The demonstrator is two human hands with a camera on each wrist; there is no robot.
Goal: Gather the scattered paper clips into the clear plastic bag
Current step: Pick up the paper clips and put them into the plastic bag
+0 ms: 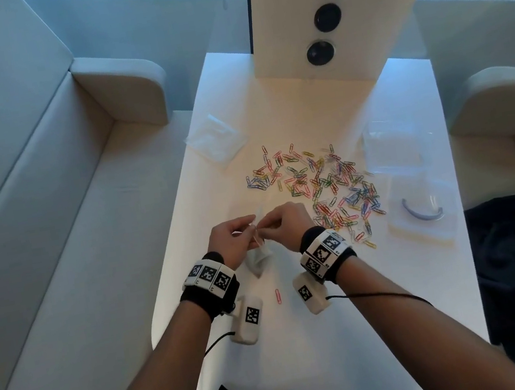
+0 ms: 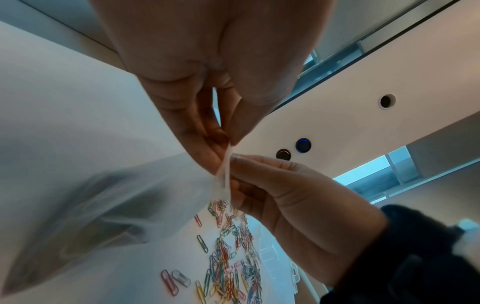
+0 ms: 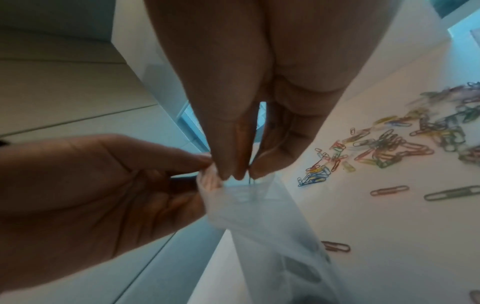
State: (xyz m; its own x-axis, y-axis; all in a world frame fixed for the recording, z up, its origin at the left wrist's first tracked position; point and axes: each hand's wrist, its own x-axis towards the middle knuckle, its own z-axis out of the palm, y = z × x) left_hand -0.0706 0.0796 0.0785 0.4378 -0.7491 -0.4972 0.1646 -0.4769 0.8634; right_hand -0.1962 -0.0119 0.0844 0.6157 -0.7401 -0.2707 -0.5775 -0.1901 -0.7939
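Your left hand [image 1: 233, 236] and right hand [image 1: 287, 223] both pinch top edge of small clear plastic bag [image 1: 258, 259]; colourful metal paper clips [image 1: 322, 184] scattered on white surface [image 1: 352, 314] beyond.

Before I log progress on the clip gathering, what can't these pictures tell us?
- How many clips are in the clear plastic bag: head view, the left hand and right hand cover its top; wrist views show only blurred shapes through the film.
- Whether the bag mouth is open: each hand's grip hides it.
- Pile of paper clips: too small to count.
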